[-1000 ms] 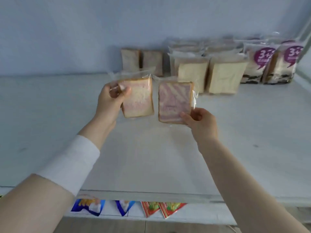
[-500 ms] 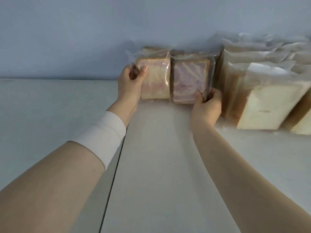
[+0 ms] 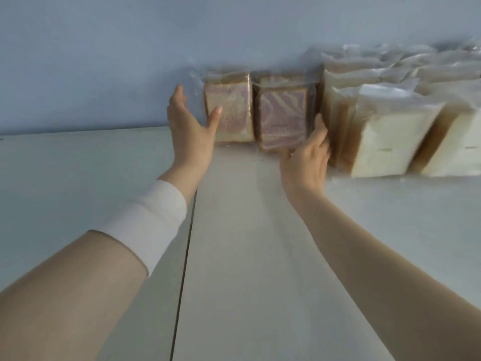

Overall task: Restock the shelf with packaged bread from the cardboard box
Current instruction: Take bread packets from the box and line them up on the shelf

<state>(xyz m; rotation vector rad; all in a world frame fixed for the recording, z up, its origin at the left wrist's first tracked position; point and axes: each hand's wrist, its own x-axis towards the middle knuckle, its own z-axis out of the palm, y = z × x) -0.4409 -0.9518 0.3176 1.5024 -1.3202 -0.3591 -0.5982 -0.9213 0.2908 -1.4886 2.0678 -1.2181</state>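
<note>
Two clear-wrapped packets of pink-marbled bread stand upright side by side at the back of the white shelf (image 3: 247,230), against the blue wall. My left hand (image 3: 190,126) is spread just left of the left packet (image 3: 231,110). Its thumb tip is in front of the packet's face and its fingers are off it. My right hand (image 3: 307,155) curls round the lower right corner of the right packet (image 3: 282,118), with its fingers up the packet's side. The cardboard box is out of view.
Several packets of pale sliced bread (image 3: 390,142) stand in rows right of my right hand, close against it. A dark seam (image 3: 186,243) runs front to back between two shelf boards. The blue wall (image 3: 104,61) closes off the back.
Both packets went from mid-air to standing at the back of the shelf. My left hand has let go of its packet and opened. My right hand has slid slightly lower on its packet.
</note>
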